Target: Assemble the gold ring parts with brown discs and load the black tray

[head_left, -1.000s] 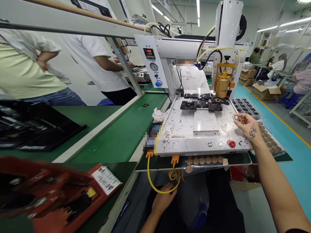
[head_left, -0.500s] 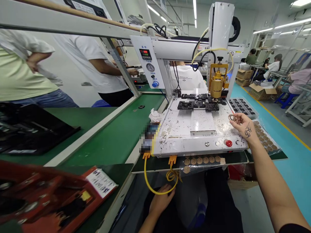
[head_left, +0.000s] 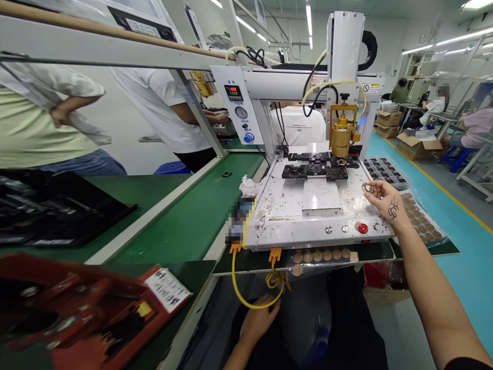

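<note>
My right hand (head_left: 385, 201) pinches a small round disc (head_left: 367, 188) with a copper-coloured rim and a paler ring inside. It is held above the right side of the white machine base (head_left: 277, 200). Behind it, a brass-coloured press head (head_left: 341, 139) hangs over the black fixture (head_left: 316, 168) on the machine. My left hand (head_left: 259, 319) lies low on my leg, holding nothing visible, its fingers loosely stretched out. A yellow cable (head_left: 236, 288) loops in front of it and covers part of the fingers.
Right of the machine are a clear tray of black parts (head_left: 387, 172) and a sheet of round brown stickers (head_left: 423, 218). Along the front edge sit buttons, one red (head_left: 362, 227). A red metal tool (head_left: 96, 308) stands at lower left. Other people stand beyond the green bench (head_left: 165, 226).
The view has shifted slightly, so the bench and machine sit a little further right and lower. My right hand keeps the disc almost in place, turned slightly; my left hand stays on my leg.
</note>
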